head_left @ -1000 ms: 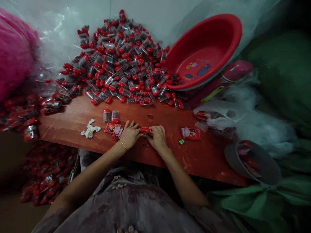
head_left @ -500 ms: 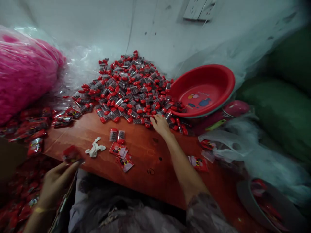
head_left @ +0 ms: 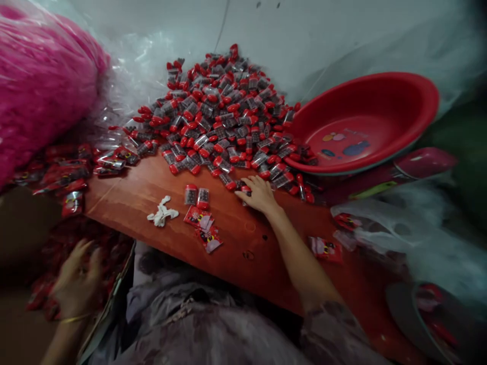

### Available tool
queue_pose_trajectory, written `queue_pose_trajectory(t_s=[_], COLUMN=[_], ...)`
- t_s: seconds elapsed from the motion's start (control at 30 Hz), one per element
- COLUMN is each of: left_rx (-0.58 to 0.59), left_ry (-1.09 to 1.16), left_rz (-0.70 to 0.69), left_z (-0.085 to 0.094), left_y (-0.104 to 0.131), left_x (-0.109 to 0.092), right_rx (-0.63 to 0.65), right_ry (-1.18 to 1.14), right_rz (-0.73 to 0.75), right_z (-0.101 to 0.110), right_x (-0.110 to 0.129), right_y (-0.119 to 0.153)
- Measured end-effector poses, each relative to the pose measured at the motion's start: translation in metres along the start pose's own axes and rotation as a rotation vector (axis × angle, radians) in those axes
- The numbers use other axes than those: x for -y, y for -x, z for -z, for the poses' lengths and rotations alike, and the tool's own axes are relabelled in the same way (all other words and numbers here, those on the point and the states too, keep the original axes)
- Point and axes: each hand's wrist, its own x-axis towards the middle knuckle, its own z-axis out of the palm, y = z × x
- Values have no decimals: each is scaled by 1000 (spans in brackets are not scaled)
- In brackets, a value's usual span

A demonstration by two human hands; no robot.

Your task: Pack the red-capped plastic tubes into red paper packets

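Note:
At the near edge of a big pile of small clear containers with red caps and dark contents (head_left: 228,121), my right hand (head_left: 262,195) has its thumb and fingers closed around one small red-capped container (head_left: 245,190). My left hand (head_left: 78,279), slightly blurred, hangs low over a box of red packets (head_left: 114,248) beside the table, fingers apart and nothing in them. Between the hands, two red-capped containers (head_left: 197,196) stand side by side on the table, and red printed cards (head_left: 203,228) lie just below them. A crumpled white thing (head_left: 163,213) is to their left.
A red basin (head_left: 380,121) leans at the right of the pile. Pink goods in a clear bag (head_left: 45,86) bulge at left, above red packets (head_left: 64,172). Clear plastic bags (head_left: 388,218) and a grey tub (head_left: 403,314) are at right. Another printed packet (head_left: 325,248) lies on the table (head_left: 228,258).
My left hand has let go of a red packet and moved down over the box, its fingers spreading. My right hand has closed on a container at the pile's edge. The view has tilted down.

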Motion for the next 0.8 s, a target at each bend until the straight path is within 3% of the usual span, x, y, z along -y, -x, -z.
queue_pose_trajectory(t_s=[0.03,0.13,0.2,0.27,0.4,0.5,0.67,0.8], left_rx=[-2,248,332,380,436,478,528,469], left_ry=[28,40,-15,-77,-157,-166,-106,8], left_rz=[-114,-445,-519,-522,-535,-578,-669,-631], left_z=[-18,-66,-91,-110,-131,-135,-137,-133], left_y=[-1,6,13,16,9,1,-1,1], left_x=[-30,-108,-142,-160,-159,-151,-141,-139], right_rx=[4,-25,-104,-188,-169,-106,-117,-219], right_ry=[9,59,71,28,-139,-192,-224,-260], right_rz=[11,38,56,114,365,388,315,301], right_z=[0,2,3,2,-10,-20,-27,-26], right_x=[2,14,29,52,102,124,127,124], right_y=[9,36,52,64,73,73,82,89])
